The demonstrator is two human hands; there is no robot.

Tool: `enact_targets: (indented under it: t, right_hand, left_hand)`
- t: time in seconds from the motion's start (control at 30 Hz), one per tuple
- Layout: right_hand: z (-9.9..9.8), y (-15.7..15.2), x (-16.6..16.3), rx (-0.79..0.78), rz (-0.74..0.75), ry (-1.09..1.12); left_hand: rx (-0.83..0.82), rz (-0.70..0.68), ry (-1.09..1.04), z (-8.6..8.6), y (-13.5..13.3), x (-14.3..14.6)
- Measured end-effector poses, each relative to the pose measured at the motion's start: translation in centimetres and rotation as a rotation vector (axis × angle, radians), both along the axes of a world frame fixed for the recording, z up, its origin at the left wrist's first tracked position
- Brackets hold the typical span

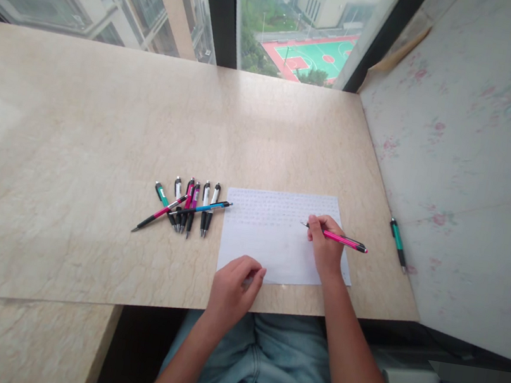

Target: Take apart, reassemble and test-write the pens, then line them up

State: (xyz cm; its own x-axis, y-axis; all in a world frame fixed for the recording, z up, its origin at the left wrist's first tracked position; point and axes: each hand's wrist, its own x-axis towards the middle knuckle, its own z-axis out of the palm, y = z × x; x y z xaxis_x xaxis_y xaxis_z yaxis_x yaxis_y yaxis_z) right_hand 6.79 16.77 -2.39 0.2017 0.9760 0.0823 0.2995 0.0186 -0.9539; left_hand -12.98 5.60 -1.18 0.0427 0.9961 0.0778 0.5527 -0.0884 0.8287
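The right hand (328, 246) grips a pink pen (348, 240), the left hand (234, 285) rests loosely open; writing (267, 207) fills the paper's (270, 251) top, the bottom looks blank

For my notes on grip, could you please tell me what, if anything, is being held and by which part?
The right hand holds a pink pen near its writing tip; the loosely curled left hand appears to hold nothing.
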Motion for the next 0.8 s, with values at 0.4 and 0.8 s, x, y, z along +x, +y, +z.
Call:
enact_targets:
  t: [0.4,0.8]
  right_hand:
    - [0.2,-0.2,0.6,-0.015,0.073,0.014]
    - [-0.3,-0.2,-0.3,0.022,0.152,-0.239]
  left_hand:
    - [0.034,0.028,0.043,-0.2,0.0,0.1]
    - [0.046,0.025,0.065,-0.2,0.0,0.1]
